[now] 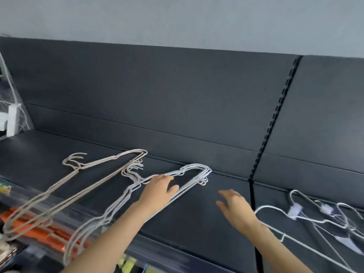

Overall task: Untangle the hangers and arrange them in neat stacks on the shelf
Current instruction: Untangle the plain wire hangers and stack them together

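Head view: three hanger groups on one shelf, two hands over it.

One white stack (pixel 195 165) of wire hangers lies mid-shelf, hooks to the far left; one beige stack (pixel 78 168) lies to its left, both overhanging the near edge. Hangers per stack cannot be counted. One tangle of white hangers (pixel 294 209) lies at the right. The left hand (pixel 159 186) lies on the white stack, fingers bent; grip or mere pressing cannot be told. The right hand (pixel 234 205) hovers between white stack and tangle, fingers spread, holding nothing. The dark shelf (pixel 197 217) meets one slotted upright (pixel 275 119).
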`<state>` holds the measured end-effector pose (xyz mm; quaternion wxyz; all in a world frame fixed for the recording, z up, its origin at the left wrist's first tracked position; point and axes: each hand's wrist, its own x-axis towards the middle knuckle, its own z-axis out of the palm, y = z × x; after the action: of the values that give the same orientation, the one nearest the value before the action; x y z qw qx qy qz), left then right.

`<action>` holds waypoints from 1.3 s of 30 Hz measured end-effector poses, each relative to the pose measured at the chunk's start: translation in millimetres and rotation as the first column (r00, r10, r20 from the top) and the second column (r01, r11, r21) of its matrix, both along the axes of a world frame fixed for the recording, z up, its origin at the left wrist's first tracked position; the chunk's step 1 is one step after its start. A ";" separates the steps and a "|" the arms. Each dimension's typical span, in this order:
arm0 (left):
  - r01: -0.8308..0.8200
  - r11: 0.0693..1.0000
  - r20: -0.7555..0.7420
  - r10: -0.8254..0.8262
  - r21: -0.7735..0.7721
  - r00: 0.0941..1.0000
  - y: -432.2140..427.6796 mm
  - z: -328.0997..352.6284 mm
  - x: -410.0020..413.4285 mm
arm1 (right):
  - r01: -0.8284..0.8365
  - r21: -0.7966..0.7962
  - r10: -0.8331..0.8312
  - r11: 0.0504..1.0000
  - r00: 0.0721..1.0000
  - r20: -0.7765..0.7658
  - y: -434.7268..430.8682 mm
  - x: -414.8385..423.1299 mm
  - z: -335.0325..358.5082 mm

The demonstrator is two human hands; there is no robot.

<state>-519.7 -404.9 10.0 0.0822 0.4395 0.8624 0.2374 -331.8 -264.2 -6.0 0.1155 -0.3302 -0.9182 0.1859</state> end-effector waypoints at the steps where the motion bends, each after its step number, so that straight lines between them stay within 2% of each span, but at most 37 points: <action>1: 0.030 1.000 0.005 -0.030 0.001 1.000 8.4 0.0 13.4 | 0.015 0.005 -0.015 1.000 1.000 -0.002 4.9 12.2 1.3; 14: 0.298 0.955 0.004 -0.298 -0.014 0.955 120.8 -8.4 208.5 | 0.224 0.006 -0.223 0.975 0.974 -0.039 79.5 224.3 7.1; 23: 0.389 0.918 -0.028 -0.392 -0.081 0.919 171.5 -17.2 315.1 | 0.337 -0.047 -0.335 0.940 0.941 0.055 123.4 349.6 -8.7; 32: 0.386 0.918 -0.074 -0.393 -0.088 0.917 207.6 -35.3 318.4 | 0.487 -0.039 -0.483 0.873 0.872 0.077 158.8 382.0 -16.9; 36: 0.394 0.917 -0.076 -0.398 -0.063 0.914 230.4 -47.9 314.8 | 0.483 -0.039 -0.472 0.875 0.867 0.158 172.0 370.3 -18.8; 39: 0.398 0.915 -0.113 -0.403 -0.070 0.908 246.7 -55.6 317.9 | 0.479 0.012 -0.463 0.878 0.842 0.277 179.6 357.3 -21.3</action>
<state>-201.8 -158.2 -45.5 0.0850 0.6190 0.7625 0.1679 25.5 -84.6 -27.4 0.0210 -0.5711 -0.8101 0.1310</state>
